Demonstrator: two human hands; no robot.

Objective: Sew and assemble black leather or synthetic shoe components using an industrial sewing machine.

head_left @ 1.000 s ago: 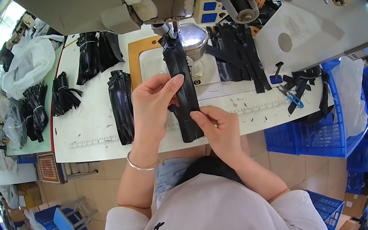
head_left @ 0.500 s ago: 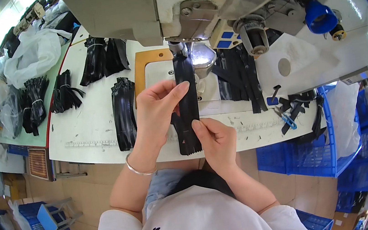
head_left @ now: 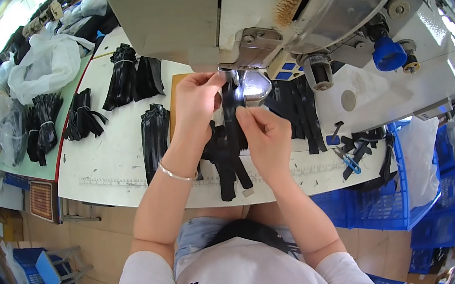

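Your right hand pinches a long black strip that hangs over the white table's near edge. Your left hand grips its upper end, seemingly at the needle, under the sewing machine. Bundled black strips lie just left; more bundles sit beyond.

a sewing workshop: industrial sewing machine, bundled black strips, blue crates

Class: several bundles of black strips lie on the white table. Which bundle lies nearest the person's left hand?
The upright bundle just left of the left hand, beside the wrist; the other bundles lie farther off toward the table's far-left edge.
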